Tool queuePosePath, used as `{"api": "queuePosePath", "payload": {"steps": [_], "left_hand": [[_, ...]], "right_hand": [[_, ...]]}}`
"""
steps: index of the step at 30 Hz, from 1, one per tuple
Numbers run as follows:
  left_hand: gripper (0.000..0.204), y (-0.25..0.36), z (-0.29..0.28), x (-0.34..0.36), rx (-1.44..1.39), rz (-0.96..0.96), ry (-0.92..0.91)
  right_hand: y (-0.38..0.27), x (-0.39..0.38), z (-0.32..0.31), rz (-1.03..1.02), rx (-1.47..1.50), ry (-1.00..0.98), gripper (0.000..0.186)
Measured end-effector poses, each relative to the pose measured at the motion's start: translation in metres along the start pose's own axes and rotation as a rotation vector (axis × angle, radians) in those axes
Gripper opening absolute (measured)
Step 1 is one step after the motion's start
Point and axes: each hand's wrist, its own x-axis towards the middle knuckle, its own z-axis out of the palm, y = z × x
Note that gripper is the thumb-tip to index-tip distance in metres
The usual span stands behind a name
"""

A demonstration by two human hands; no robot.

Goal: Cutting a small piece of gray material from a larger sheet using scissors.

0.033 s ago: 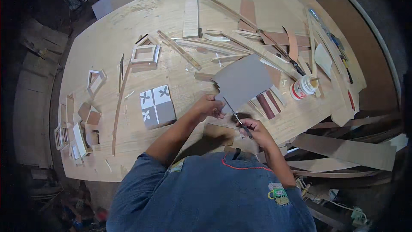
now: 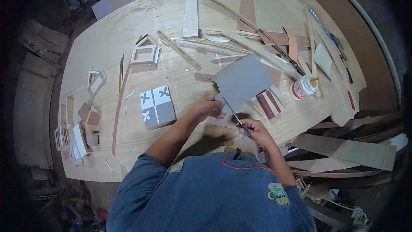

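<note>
Grey sheet, likely light and bendy, suits your left hand pinching its near-left edge, your right hand gripping scissors.

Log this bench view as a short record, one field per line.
Left hand: the left hand grips the gray sheet at its near-left corner
Right hand: the right hand holds the scissors
Blades: pointing away from the person, at the sheet's near-left part
Left of the hands: gray-and-white box with petal shapes on top
Right of the sheet: white jar with a red-marked label
Surface: pale wooden table
</note>
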Motion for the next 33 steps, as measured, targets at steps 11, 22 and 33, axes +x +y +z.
{"api": "queuePosePath", "payload": {"steps": [11, 22, 33], "left_hand": [[0.024, -0.006, 0.002, 0.002, 0.071, -0.043, -0.117], [0.027, -0.002, 0.005, -0.004, -0.019, -0.064, -0.104], [0.019, -0.012, 0.007, -0.006, -0.108, -0.036, -0.004]], "right_hand": [[-0.005, 0.007, 0.004, 0.002, 0.108, 0.058, 0.023], [0.007, 0.013, -0.001, 0.014, 0.065, 0.035, 0.022], [0.001, 0.006, -0.008, 0.059, 0.046, 0.003, 0.019]]}}
